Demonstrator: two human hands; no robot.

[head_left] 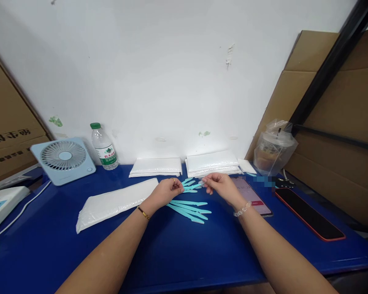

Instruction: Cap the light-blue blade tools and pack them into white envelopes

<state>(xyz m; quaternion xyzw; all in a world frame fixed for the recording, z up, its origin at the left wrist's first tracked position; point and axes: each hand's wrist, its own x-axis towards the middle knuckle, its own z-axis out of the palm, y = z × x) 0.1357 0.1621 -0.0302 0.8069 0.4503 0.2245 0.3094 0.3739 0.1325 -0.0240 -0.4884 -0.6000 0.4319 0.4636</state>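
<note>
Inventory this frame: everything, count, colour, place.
blade-tipped sticks: several, turquoise, around left hand
long packet: one, white, left of sticks
packet stacks: two, white, by wall
fan: one, light blue, left rear
bottle: one, clear, beside fan
bagged cup: one, brown, right rear
lit phone: one, pinkish, by right hand
dark phone: one, red-edged, right
device: one, white, left edge
cable: one, white, left
cardboard: several, brown, both sides
bar: one, black, right
table: one, blue, underneath
wall: one, white, behind
left hand: one, on sticks
right hand: one, at stick tip
</note>
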